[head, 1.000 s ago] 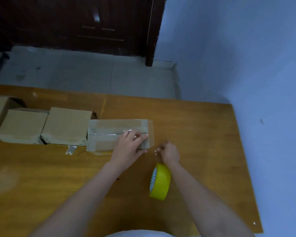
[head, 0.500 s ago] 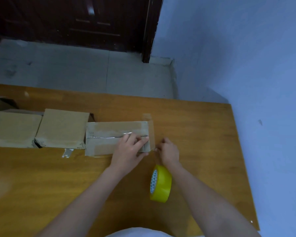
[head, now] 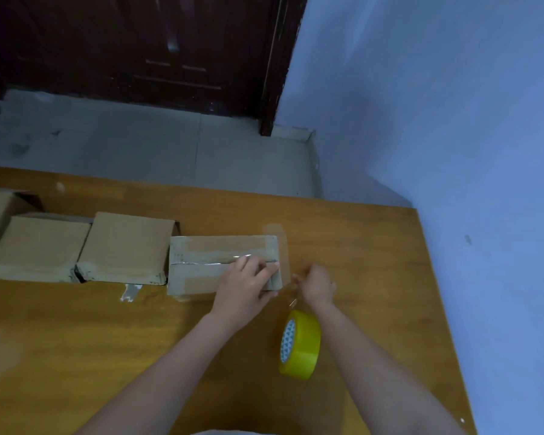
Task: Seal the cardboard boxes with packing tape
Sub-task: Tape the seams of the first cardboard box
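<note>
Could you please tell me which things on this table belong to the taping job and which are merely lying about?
In use: taped box, tape roll, left hand, right hand.
Lying about: white scrap; dark door.

Single head cam, wide-angle, no second view so nothing shared. It sits above the near edge of the desk [head: 76,356], pitched forward and down, close enough that both forearms enter from the bottom edge and the hands [head: 318,285] land around mid-frame. Desk fills the lower half; its far edge runs across the middle. Beyond the desk: grey floor [head: 139,146], then a dark door [head: 139,48] at top left. Right of the desk, a blue wall [head: 453,120] takes the whole right side. Slight roll, desk edges tilted.
</note>
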{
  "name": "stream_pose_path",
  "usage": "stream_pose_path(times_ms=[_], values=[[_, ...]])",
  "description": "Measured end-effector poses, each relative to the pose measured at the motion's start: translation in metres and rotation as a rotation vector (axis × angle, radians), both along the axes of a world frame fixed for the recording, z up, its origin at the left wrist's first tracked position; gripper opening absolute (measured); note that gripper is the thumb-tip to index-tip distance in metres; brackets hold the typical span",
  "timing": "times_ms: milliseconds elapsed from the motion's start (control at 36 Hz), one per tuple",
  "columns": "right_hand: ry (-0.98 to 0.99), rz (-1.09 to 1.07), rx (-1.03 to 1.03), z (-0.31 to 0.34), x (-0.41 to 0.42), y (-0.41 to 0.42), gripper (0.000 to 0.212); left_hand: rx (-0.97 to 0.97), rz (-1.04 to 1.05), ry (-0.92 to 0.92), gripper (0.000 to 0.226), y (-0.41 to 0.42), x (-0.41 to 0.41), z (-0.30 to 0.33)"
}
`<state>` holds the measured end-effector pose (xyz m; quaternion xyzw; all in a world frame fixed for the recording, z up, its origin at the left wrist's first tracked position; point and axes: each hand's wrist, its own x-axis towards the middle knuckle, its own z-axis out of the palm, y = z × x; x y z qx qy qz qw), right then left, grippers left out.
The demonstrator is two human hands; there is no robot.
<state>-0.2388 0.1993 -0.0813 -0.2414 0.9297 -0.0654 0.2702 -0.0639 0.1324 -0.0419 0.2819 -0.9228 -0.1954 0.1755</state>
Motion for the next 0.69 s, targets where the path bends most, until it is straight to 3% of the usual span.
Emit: stream_pose_path(times_ms=[139, 222, 278, 417, 528, 611, 694], values=[[0.034, -0.027, -0.602, 0.046, 0.002, -0.016, 0.014, -0.033, -0.013, -0.016, 0.059, 0.000, 0.001, -0.003], [-0.013, 0.117, -0.751, 0.076, 0.006, -0.030, 0.022, -0.058, -0.023, -0.031, 0.062, -0.001, 0.002, -0.004], [-0.069, 0.289, -0.682, 0.089, 0.007, -0.042, 0.028, -0.067, -0.030, -0.042, 0.065, -0.001, 0.003, -0.004], [-0.147, 0.549, -0.284, 0.093, 0.003, -0.067, 0.034, -0.071, -0.050, -0.047, 0.067, -0.001, 0.004, -0.004], [-0.187, 0.591, -0.171, 0.096, 0.001, -0.073, 0.039, -0.080, -0.049, -0.048, 0.066, -0.002, 0.004, -0.005], [-0.196, 0.612, -0.113, 0.100, 0.000, -0.076, 0.054, -0.090, -0.047, -0.039, 0.066, -0.002, 0.004, -0.005], [-0.205, 0.660, -0.045, 0.100, -0.002, -0.079, 0.043, -0.101, -0.043, -0.023, 0.064, -0.003, 0.003, -0.006]])
